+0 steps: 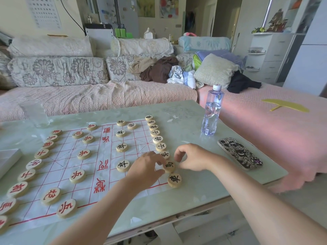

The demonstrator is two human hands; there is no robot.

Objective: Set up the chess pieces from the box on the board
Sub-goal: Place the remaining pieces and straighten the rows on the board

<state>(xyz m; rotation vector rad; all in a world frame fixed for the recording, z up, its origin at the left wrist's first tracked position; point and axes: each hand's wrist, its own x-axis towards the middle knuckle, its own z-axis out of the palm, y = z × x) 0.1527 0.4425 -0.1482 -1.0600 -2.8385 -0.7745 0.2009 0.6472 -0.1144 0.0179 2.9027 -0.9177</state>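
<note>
A white cloth chess board with red lines lies on the table. Red-lettered round wooden pieces stand along its left side and black-lettered pieces along its right. My left hand pinches the left edge of the black horse piece in the right-hand row, thumb below and fingers above. My right hand hovers just right of that piece with fingers curled and nothing held, its thumb close to the piece's rim. A black chariot piece sits at the board's near right corner. The white box lies at the far left.
A water bottle stands at the table's back right and a patterned phone lies to the right of my hands. A clear glass stands at the back left. Behind the pale green table is a sofa.
</note>
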